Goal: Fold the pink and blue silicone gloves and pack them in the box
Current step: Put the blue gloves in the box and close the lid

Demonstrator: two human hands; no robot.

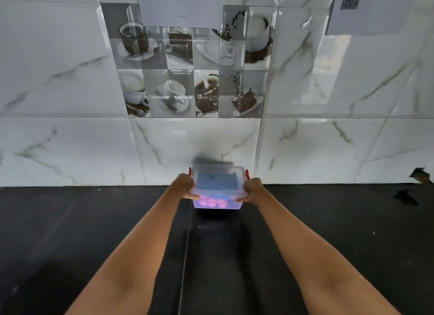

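Both hands grip lidded box [217,204]; lid scribble [211,177] unreadable

Black counter [70,232] w/ clear box [217,203] on it.

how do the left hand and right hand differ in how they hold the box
The left hand grips the box at its left end, by the left red latch; the right hand grips the right end, by the right red latch. The left hand sits slightly higher in the head view than the right. Both curl over the lid's rim with fingertips against the front wall.
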